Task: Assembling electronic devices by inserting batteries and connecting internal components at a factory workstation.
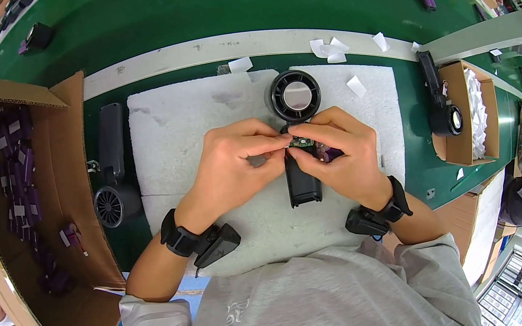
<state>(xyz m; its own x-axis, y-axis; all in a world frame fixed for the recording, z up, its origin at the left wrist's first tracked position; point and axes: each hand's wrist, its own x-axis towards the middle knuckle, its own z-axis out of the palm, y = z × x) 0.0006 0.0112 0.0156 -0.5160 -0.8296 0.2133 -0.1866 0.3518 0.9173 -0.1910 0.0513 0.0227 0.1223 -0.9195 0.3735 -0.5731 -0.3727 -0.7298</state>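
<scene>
Black handheld fan point(299, 172) flat on white foam pad point(273, 233); round head point(277, 96) at 12 o'clock, silver disc point(297, 96) in its middle, handle point(305, 189) toward 6. Small green circuit board point(302, 142) exposed between head and handle. Left hand point(233, 161) fingertips at its 9 o'clock edge, right hand point(340, 143) fingertips around its 3 o'clock side. Purple part point(328, 153) at its 4 o'clock, partly hidden.

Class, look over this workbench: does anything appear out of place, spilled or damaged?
White paper slips lie scattered at odd angles on the foam sheet and along the pale rail, looking like stray litter rather than a tidy stack.
</scene>
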